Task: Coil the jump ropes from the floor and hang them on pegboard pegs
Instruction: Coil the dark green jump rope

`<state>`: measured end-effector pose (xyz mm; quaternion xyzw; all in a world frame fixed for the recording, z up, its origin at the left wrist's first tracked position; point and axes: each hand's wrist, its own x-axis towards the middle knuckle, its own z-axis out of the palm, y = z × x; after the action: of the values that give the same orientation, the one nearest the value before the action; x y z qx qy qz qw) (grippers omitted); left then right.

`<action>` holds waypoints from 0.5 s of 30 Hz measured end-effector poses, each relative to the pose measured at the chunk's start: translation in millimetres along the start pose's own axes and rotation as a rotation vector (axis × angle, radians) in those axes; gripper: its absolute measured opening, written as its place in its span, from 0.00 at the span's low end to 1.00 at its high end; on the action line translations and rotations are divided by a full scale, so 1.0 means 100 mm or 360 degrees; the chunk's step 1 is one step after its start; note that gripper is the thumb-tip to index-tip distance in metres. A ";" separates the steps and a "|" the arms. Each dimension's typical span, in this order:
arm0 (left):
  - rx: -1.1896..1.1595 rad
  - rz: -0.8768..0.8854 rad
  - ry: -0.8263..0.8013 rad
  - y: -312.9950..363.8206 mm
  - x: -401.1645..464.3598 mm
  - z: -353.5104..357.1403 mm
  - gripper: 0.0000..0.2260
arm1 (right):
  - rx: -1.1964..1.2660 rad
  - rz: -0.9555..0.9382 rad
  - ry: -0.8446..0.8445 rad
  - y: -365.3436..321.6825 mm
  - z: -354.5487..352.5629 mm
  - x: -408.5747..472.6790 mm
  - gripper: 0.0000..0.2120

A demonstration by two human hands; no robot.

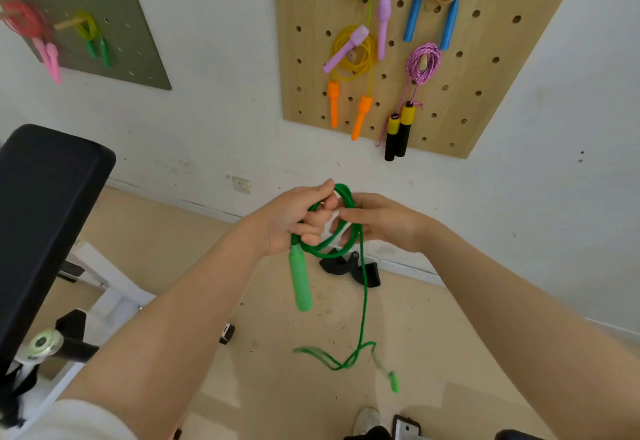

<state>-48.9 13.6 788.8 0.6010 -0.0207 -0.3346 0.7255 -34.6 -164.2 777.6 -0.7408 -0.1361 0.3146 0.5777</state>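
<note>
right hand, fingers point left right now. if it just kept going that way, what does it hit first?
Most likely the green rope coil, which the right hand already pinches at its fingers. Just beyond that is the left hand holding the same coil. Depth between the hands is unclear, but they look nearly touching.

Green jump rope [362, 301] partly coiled up in the air, one green handle [300, 284] dangling beneath the loops, tail trailing down to the floor [277, 387] before the wooden pegboard [311, 93].

Tan floor [284, 401] — black straps [349, 266]
</note>
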 end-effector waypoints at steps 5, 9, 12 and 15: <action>-0.0552 0.0179 0.0123 -0.06 -0.07 -0.06 0.22 | -0.0228 0.0157 0.0016 0.10 -0.12 0.00 0.08; -0.0792 0.0360 0.0270 -0.08 -0.21 -0.25 0.25 | 0.0519 -0.0164 0.0540 0.19 -0.32 -0.06 0.11; -0.0942 0.0355 0.0090 -0.08 -0.29 -0.21 0.23 | 0.0115 -0.0117 0.0948 0.12 -0.22 0.08 0.14; -0.1161 0.0590 0.0048 -0.07 -0.28 -0.10 0.23 | -0.0766 0.0061 0.0820 0.08 0.10 0.27 0.15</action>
<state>-69.3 36.3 789.9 0.2953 0.0021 -0.1746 0.9393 -21.6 -143.6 760.5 -0.9131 -0.0423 0.0871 0.3960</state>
